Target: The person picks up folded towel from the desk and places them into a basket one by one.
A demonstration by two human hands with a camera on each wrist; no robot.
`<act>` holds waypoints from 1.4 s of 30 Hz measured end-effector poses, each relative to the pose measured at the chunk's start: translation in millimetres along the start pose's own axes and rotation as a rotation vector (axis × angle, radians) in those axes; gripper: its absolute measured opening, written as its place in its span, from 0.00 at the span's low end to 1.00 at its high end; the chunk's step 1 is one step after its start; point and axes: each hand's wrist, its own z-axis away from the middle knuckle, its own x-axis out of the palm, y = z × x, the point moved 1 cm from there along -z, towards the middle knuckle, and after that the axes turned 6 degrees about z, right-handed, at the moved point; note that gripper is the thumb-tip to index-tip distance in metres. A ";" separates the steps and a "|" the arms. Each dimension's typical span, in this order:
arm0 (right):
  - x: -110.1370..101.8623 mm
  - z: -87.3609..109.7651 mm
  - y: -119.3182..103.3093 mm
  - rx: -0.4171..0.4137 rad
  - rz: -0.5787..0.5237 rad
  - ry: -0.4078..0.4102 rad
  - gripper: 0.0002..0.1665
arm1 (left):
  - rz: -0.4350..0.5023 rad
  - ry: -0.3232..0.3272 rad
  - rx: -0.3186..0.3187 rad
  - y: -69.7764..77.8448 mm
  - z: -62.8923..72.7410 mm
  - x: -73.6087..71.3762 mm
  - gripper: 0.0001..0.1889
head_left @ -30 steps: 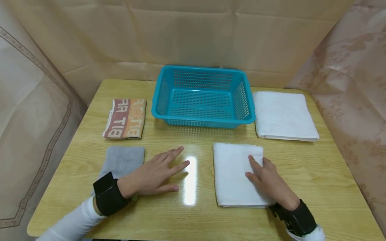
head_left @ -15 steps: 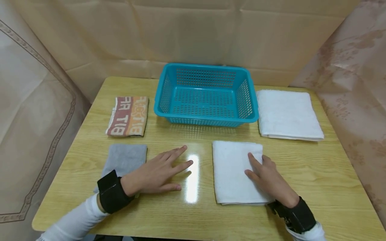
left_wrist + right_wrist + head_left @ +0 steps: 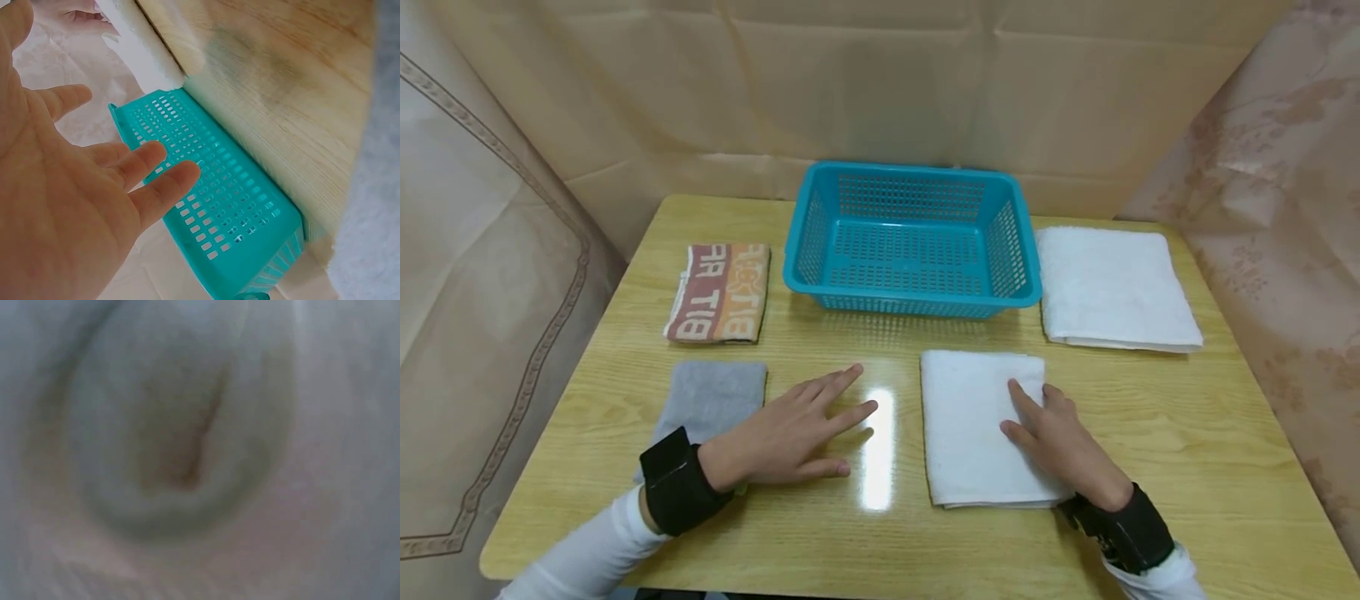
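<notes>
A folded white towel [image 3: 973,425] lies near the front right of the table. My right hand [image 3: 1067,442] rests over its right side, with the thumb and a finger extended on the cloth. My left hand [image 3: 790,429] is spread above the table, holding nothing, its fingers directed to the right. In the left wrist view the left hand's [image 3: 69,200] palm and parted fingers show. A folded grey towel [image 3: 711,396] lies partly hidden under the left hand and wrist. The right wrist view is too blurred to make out anything.
A teal plastic basket [image 3: 913,300] with nothing in it stands at the back middle of the wooden table [image 3: 842,542]. A folded patterned towel [image 3: 718,293] lies left of it. Another folded white towel [image 3: 1116,287] lies to its right. Cloth hangings [image 3: 880,83] surround the table.
The front white towel and my right hand on it have shifted slightly left. My left hand stays about where it was. The head view has moved a little.
</notes>
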 end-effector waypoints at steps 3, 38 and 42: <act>1.6 -2.0 -2.6 -0.005 -0.001 -0.002 0.40 | -0.001 0.000 -0.003 0.7 1.2 0.6 0.39; 6.7 -11.2 -22.4 -0.042 0.010 0.042 0.39 | 0.011 0.020 0.001 -2.4 2.0 3.6 0.39; 4.6 -13.5 -22.7 -0.046 0.008 0.041 0.39 | 0.013 0.028 0.005 -2.7 0.6 3.3 0.39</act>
